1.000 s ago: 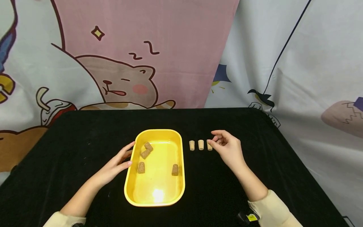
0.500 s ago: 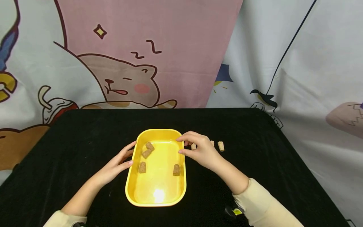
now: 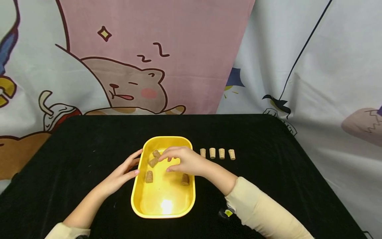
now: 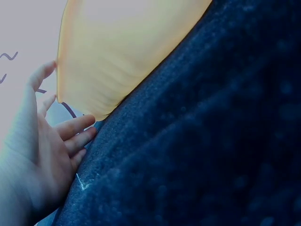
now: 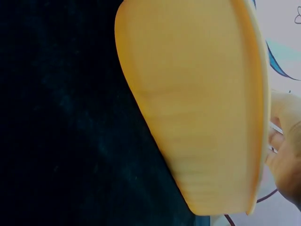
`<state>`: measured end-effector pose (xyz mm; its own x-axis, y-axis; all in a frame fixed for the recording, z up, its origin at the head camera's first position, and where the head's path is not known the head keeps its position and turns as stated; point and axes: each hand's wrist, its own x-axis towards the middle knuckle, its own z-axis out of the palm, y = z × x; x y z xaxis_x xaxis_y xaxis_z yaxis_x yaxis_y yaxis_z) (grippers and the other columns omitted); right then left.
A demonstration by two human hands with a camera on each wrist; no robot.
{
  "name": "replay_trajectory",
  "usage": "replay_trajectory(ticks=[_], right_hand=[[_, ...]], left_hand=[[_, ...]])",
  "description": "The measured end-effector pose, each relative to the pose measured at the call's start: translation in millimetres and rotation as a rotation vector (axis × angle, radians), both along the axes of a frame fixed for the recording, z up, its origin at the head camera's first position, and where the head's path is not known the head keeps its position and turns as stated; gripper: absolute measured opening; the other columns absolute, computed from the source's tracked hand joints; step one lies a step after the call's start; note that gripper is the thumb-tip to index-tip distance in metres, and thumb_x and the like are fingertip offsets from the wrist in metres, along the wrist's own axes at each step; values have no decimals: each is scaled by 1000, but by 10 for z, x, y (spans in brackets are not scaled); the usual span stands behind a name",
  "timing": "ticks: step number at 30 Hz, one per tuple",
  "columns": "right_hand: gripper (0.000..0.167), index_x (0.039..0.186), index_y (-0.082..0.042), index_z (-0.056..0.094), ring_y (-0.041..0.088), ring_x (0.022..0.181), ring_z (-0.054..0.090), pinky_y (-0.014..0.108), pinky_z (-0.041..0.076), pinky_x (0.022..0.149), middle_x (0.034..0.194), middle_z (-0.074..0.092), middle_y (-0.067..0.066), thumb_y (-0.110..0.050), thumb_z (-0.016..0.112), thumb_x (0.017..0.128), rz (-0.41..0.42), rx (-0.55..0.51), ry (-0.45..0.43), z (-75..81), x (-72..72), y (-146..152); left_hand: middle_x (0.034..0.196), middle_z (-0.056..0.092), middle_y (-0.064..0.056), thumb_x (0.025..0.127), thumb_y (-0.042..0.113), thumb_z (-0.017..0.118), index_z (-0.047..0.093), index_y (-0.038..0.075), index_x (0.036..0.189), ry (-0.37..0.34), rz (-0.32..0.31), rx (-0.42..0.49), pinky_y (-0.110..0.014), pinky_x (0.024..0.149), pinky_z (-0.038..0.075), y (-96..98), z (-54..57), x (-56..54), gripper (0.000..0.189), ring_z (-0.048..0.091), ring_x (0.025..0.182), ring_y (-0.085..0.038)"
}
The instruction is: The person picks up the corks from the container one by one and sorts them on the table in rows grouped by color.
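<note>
A yellow tray (image 3: pixel 162 199) stands on the black cloth with several brown corks in it. Two of these corks (image 3: pixel 153 162) lie together near its upper left, one cork (image 3: pixel 149 177) stands lower on the left and another (image 3: pixel 185 179) on the right. My left hand (image 3: pixel 123 172) rests its fingertips and thumb against the tray's left side, fingers extended; the left wrist view shows them at the tray wall (image 4: pixel 122 56). Over the tray reaches my right hand (image 3: pixel 183 161), thumb and forefinger apart with nothing between them, fingertips close to the paired corks. The right wrist view hides its fingertips behind the wall.
Paler corks (image 3: pixel 222 153) form a row on the black cloth (image 3: pixel 253 186), right of the tray; my right hand and forearm pass just in front of it. A printed curtain (image 3: pixel 191 66) hangs behind the table's far edge.
My right hand let go of a cork at the right end of the row, then moved left over the row and into the tray. The left hand stays at the tray's side.
</note>
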<state>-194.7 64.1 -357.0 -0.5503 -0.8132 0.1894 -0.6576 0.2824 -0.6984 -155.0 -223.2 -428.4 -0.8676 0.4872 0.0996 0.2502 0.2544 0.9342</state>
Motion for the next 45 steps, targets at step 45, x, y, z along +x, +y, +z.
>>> replay_trajectory(ticks=[45], right_hand=[[29,110,-14,72,7,83,51,12,41,77,100,63,-11,-10,74,81,219,359,56,-275,-230,-629]], left_hand=[[146,29,-31,100,11,44,16,19,154,14,-16,8,-60,93,42,10,29,13,61,30,130,-51]])
